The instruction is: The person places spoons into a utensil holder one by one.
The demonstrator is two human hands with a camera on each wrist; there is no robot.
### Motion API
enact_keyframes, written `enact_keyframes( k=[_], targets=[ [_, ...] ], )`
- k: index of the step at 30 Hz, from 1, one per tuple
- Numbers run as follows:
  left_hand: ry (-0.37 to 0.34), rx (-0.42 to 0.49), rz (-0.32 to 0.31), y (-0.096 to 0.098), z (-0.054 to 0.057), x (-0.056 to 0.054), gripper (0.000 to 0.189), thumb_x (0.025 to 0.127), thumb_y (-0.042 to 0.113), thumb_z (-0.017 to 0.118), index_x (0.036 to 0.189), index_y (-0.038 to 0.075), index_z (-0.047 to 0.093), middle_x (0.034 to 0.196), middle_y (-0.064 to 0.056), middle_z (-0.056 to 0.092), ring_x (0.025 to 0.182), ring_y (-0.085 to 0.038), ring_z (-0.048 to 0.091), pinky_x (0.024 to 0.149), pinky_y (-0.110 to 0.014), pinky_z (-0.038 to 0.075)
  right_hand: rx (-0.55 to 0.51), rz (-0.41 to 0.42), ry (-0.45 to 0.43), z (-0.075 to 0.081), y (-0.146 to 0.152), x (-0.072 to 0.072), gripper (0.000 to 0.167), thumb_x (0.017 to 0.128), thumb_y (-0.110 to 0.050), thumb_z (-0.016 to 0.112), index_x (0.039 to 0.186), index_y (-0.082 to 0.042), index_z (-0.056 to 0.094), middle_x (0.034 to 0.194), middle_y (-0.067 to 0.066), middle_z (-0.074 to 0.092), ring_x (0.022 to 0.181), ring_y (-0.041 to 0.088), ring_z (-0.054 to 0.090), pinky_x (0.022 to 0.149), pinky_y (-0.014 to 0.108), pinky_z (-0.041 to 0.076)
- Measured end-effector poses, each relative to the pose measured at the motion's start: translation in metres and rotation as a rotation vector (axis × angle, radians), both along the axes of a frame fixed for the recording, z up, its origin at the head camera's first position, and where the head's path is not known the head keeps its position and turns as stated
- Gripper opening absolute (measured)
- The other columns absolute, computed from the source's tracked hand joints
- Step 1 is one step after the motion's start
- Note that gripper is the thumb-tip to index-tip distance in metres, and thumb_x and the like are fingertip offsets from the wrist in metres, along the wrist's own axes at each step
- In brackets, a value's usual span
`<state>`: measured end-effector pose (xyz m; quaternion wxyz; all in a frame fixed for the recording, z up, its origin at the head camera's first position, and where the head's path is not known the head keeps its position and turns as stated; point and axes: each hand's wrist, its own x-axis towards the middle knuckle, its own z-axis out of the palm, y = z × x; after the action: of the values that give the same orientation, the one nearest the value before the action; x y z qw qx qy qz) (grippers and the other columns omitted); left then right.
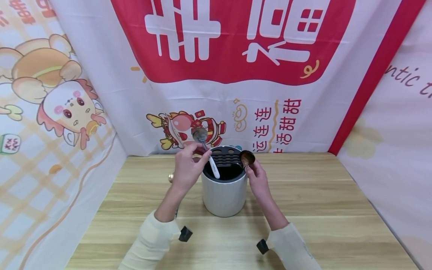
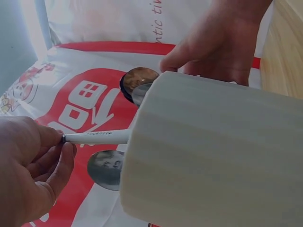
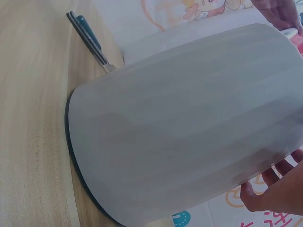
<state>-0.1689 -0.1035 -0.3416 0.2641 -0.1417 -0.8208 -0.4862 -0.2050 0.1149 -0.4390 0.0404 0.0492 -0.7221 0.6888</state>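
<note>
My left hand (image 1: 189, 167) pinches a spoon (image 1: 214, 168) with a white handle near its neck. Its bowl points up, and its handle slants down into the opening of a white utensil holder (image 1: 224, 198). The left wrist view shows the fingertips (image 2: 68, 146) on the neck above the rim. On the right side, my right hand (image 1: 259, 180) grips the holder near its rim; part of the grip is hidden. Beside its thumb rises a round spoon bowl (image 1: 248, 158) with a dark edge. Another metal spoon bowl (image 2: 106, 170) shows at the rim in the left wrist view.
A black slotted insert (image 1: 224, 155) spans the back of the holder's opening. A utensil with a dark teal handle (image 3: 90, 38) lies on the wooden table (image 1: 320, 210), beside the holder. A small gold end (image 1: 171, 177) shows left of the left hand. Printed cloth (image 1: 290, 90) hangs behind.
</note>
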Motion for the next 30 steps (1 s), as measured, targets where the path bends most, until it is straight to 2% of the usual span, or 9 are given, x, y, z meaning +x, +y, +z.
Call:
enact_keyframes(
  k=[6, 13, 17, 22, 25, 30],
  targets=[
    [-0.02, -0.022, -0.029, 0.0037, -0.0082, -0.0029, 0.012, 0.089, 0.011, 0.074, 0.099, 0.005, 0.07, 0.092, -0.01, 0.073, 0.085, -0.02, 0.07, 0.068, -0.025, 0.062, 0.008, 0.003, -0.024, -0.0004, 0.0001, -0.0001, 0.047, 0.102, -0.006, 0.041, 0.149, -0.01, 0.044, 0.153, 0.017, 0.046, 0.143, 0.033, 0.041, 0.119, 0.053, 0.035],
    [-0.034, -0.033, -0.047, 0.0068, -0.0098, -0.0039, 0.016, 0.089, 0.011, 0.074, 0.102, 0.004, 0.07, 0.095, -0.012, 0.073, 0.085, -0.021, 0.069, 0.067, -0.026, 0.063, -0.005, 0.009, -0.065, 0.0015, 0.0006, 0.0002, 0.045, 0.105, -0.011, 0.041, 0.149, -0.016, 0.044, 0.154, 0.011, 0.045, 0.144, 0.031, 0.04, 0.118, 0.055, 0.036],
    [-0.035, -0.051, -0.046, 0.0072, -0.0113, -0.0038, 0.018, 0.088, 0.009, 0.075, 0.105, 0.004, 0.07, 0.098, -0.012, 0.073, 0.085, -0.021, 0.068, 0.067, -0.025, 0.062, 0.003, -0.003, -0.034, 0.0009, -0.0001, -0.0001, 0.046, 0.103, -0.008, 0.041, 0.149, -0.013, 0.045, 0.151, 0.015, 0.048, 0.138, 0.03, 0.045, 0.116, 0.053, 0.039],
    [0.0, -0.094, -0.086, 0.0083, -0.0113, -0.0025, 0.015, 0.089, 0.009, 0.075, 0.103, 0.008, 0.069, 0.098, -0.007, 0.072, 0.087, -0.017, 0.068, 0.068, -0.022, 0.062, 0.001, -0.022, -0.008, -0.0009, -0.0003, -0.0004, 0.046, 0.101, -0.007, 0.042, 0.146, -0.01, 0.049, 0.144, 0.018, 0.054, 0.126, 0.027, 0.051, 0.108, 0.05, 0.046],
    [0.01, -0.129, -0.095, 0.0089, -0.0113, -0.0013, 0.014, 0.089, 0.009, 0.075, 0.101, 0.009, 0.069, 0.096, -0.005, 0.072, 0.086, -0.015, 0.067, 0.068, -0.022, 0.061, 0.004, -0.017, -0.014, -0.0011, -0.0002, -0.0006, 0.046, 0.101, -0.008, 0.042, 0.147, -0.012, 0.048, 0.147, 0.016, 0.052, 0.131, 0.026, 0.05, 0.112, 0.05, 0.044],
    [0.021, -0.188, -0.073, 0.0095, -0.0115, 0.0005, 0.013, 0.089, 0.013, 0.074, 0.101, 0.01, 0.069, 0.095, -0.003, 0.072, 0.084, -0.012, 0.066, 0.068, -0.022, 0.06, 0.009, -0.012, -0.002, -0.0005, 0.0003, -0.0007, 0.045, 0.1, -0.009, 0.044, 0.145, -0.011, 0.049, 0.146, 0.017, 0.053, 0.13, 0.028, 0.05, 0.111, 0.052, 0.044]
  ],
)
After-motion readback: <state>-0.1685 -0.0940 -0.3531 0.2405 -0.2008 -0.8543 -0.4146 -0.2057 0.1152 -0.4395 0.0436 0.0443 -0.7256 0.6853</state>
